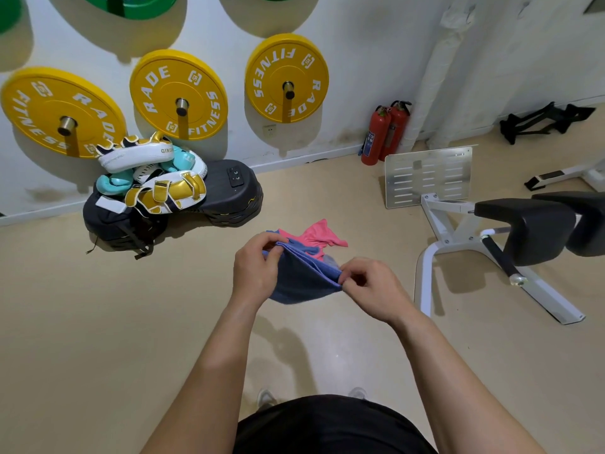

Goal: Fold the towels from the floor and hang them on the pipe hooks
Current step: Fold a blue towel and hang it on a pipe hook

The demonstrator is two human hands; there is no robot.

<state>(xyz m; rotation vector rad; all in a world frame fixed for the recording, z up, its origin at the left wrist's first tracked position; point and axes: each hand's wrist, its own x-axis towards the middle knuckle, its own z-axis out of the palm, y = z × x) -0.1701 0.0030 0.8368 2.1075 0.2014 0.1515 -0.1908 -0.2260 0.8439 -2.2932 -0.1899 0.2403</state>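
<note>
Both hands, left hand (pixel 258 267) and right hand (pixel 370 286), pinch the top corners of a blue cloth towel (pixel 301 280) held in mid-air, folding underway. One pink cloth towel (pixel 316 239) lies on the beige floor (pixel 98 306); hanging appears not yet done, no hooks in view.

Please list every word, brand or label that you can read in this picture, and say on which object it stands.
"RADE FITNESS": left yellow weight plate, partly hidden by the pads.
"RADE FITNESS": middle yellow weight plate.
"RADE FITNESS": right yellow weight plate.
"GING", cut off: white boxing pad.
Labels on the fire extinguishers: too small to read.
Towels: no text visible.
</note>
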